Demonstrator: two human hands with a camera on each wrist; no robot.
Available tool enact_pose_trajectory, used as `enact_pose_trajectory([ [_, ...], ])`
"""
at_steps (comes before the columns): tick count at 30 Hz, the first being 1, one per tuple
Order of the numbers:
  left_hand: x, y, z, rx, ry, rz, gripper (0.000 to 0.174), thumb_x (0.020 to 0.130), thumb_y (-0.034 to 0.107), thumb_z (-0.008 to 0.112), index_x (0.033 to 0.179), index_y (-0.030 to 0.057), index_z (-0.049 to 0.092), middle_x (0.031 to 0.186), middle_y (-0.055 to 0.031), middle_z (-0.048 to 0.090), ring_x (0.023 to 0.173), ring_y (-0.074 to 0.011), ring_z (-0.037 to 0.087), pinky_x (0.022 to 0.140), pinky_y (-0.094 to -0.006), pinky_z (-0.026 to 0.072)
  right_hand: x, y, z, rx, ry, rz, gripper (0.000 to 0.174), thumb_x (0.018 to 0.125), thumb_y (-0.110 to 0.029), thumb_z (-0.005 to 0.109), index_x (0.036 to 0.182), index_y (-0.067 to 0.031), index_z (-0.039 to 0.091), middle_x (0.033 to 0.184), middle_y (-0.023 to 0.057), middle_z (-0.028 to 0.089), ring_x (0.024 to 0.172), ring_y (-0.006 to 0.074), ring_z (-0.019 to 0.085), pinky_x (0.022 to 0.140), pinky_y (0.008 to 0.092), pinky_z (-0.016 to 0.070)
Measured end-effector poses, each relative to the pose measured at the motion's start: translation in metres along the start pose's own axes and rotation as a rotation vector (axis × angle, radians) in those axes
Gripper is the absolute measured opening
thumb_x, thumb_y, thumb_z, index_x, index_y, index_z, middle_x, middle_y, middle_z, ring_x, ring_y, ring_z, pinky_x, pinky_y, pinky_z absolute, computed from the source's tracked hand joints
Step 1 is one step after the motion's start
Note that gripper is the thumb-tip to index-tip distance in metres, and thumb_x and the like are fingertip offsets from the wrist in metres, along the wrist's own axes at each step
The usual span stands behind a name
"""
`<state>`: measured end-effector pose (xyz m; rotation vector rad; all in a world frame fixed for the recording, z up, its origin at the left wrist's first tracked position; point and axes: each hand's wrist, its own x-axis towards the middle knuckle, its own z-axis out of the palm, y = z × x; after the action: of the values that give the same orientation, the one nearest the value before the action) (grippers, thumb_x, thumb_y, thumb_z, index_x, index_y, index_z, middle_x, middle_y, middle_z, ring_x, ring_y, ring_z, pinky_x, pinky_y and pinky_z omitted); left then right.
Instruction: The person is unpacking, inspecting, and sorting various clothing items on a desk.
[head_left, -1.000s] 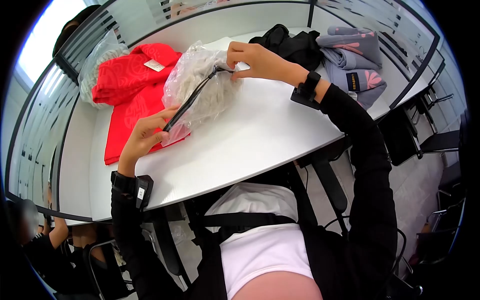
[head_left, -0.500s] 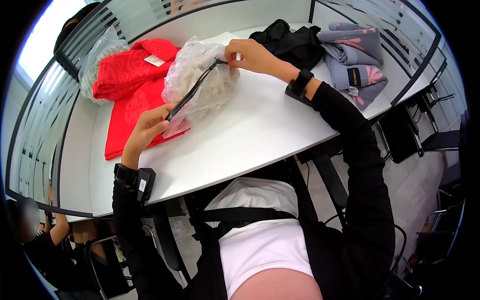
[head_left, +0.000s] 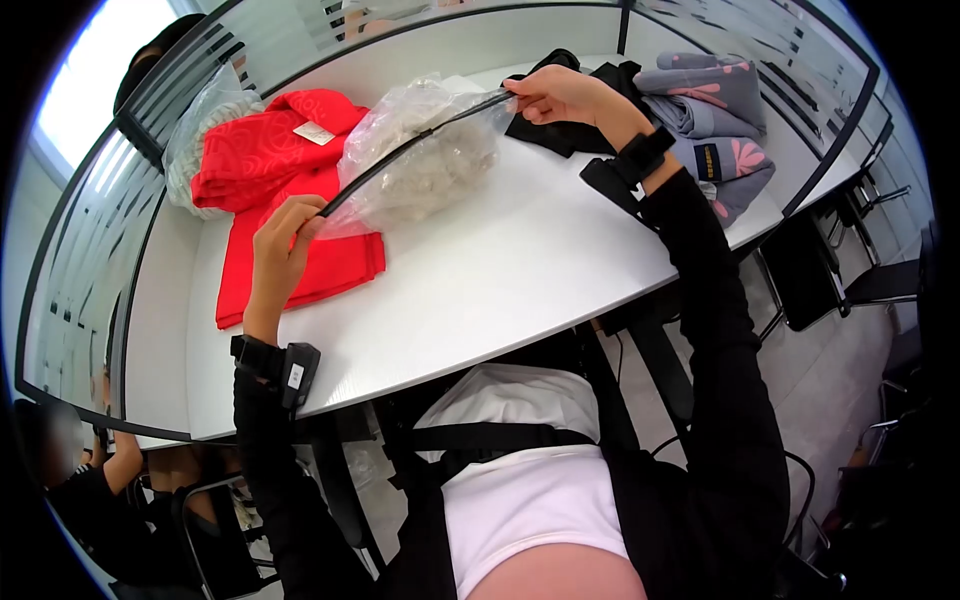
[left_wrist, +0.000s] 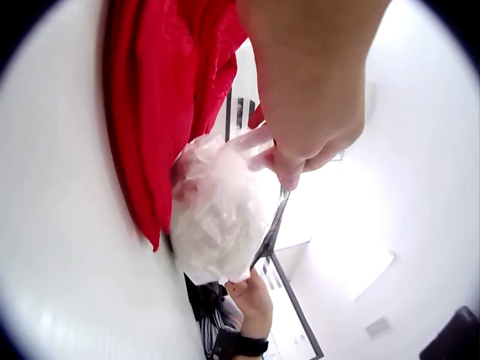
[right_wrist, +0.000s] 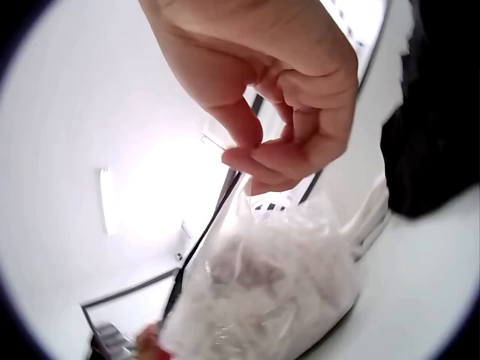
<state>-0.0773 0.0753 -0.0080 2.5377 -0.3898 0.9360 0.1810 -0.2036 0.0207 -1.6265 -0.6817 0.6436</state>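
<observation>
A clear plastic bag [head_left: 425, 170] with a pale, fluffy bundle inside stands on the white table, its black-edged mouth stretched into a line. My left hand [head_left: 284, 250] pinches the near left end of that black edge. At the far right end, my right hand [head_left: 575, 97] pinches the other corner between thumb and fingers. In the right wrist view the bag [right_wrist: 262, 277] hangs below the pinching fingertips [right_wrist: 240, 159]. The left wrist view shows the bag [left_wrist: 217, 217] beside red cloth, with the left hand [left_wrist: 307, 112] above it.
Folded red cloth [head_left: 270, 190] with a white tag lies left of the bag. Another plastic bag [head_left: 205, 130] of pale material sits behind it. Black cloth [head_left: 590, 110] and a folded grey cloth with pink patterns [head_left: 725, 140] lie at the right. Low partitions [head_left: 155, 300] border the table [head_left: 480, 270].
The right hand has moved right and slightly up, and the left hand upward. The black edge, bent and bunched before, is now drawn nearly straight between them.
</observation>
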Motion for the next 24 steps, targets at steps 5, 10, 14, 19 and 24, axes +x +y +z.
enact_pose_trajectory([
  [5, -0.004, 0.014, 0.007, -0.074, 0.003, 0.033, 0.005, 0.078, -0.003, 0.056, 0.081, -0.0020, 0.052, 0.085, -0.0088, 0.056, 0.070, -0.0193, 0.055, 0.063, -0.0236, 0.0435, -0.021, -0.021, 0.028, -0.891, 0.344, -0.845, 0.022, 0.079, -0.026, 0.064, 0.085, -0.0057, 0.059, 0.081, 0.0037, 0.059, 0.069, 0.0121, 0.055, 0.062, 0.0248, 0.0451],
  [10, -0.007, 0.015, 0.010, -0.078, -0.026, 0.025, 0.005, 0.077, -0.004, 0.056, 0.080, -0.0018, 0.052, 0.085, -0.0088, 0.056, 0.071, -0.0189, 0.055, 0.063, -0.0237, 0.0438, -0.024, -0.007, 0.074, -1.081, 0.076, -1.222, 0.020, 0.071, -0.022, 0.068, 0.083, -0.0090, 0.059, 0.085, -0.0004, 0.057, 0.075, 0.0162, 0.054, 0.065, 0.0252, 0.0445],
  [14, -0.007, 0.017, 0.011, -0.072, -0.034, 0.077, 0.007, 0.076, -0.004, 0.057, 0.079, -0.0016, 0.051, 0.085, -0.0093, 0.055, 0.072, -0.0194, 0.055, 0.062, -0.0235, 0.0434, -0.027, -0.005, 0.074, -1.164, 0.082, -1.272, 0.016, 0.071, -0.022, 0.067, 0.077, -0.0098, 0.058, 0.079, -0.0015, 0.054, 0.074, 0.0156, 0.054, 0.063, 0.0265, 0.0444],
  [19, -0.005, 0.024, 0.006, -0.056, -0.007, 0.017, 0.010, 0.075, -0.004, 0.057, 0.076, -0.0017, 0.048, 0.085, -0.0092, 0.056, 0.072, -0.0199, 0.054, 0.063, -0.0236, 0.0431, -0.026, -0.006, 0.068, -1.271, 0.213, -1.343, 0.014, 0.075, -0.021, 0.063, 0.075, -0.0108, 0.054, 0.076, -0.0009, 0.052, 0.073, 0.0161, 0.054, 0.060, 0.0278, 0.0441],
  [24, -0.004, 0.007, -0.006, 0.054, 0.059, 0.030, 0.009, 0.077, -0.001, 0.057, 0.077, -0.0015, 0.049, 0.082, -0.0087, 0.055, 0.070, -0.0179, 0.053, 0.065, -0.0241, 0.0429, -0.017, -0.007, -0.005, -1.174, 0.284, -1.247, 0.015, 0.076, -0.019, 0.063, 0.076, -0.0066, 0.054, 0.075, 0.0020, 0.051, 0.063, 0.0208, 0.053, 0.055, 0.0302, 0.0410],
])
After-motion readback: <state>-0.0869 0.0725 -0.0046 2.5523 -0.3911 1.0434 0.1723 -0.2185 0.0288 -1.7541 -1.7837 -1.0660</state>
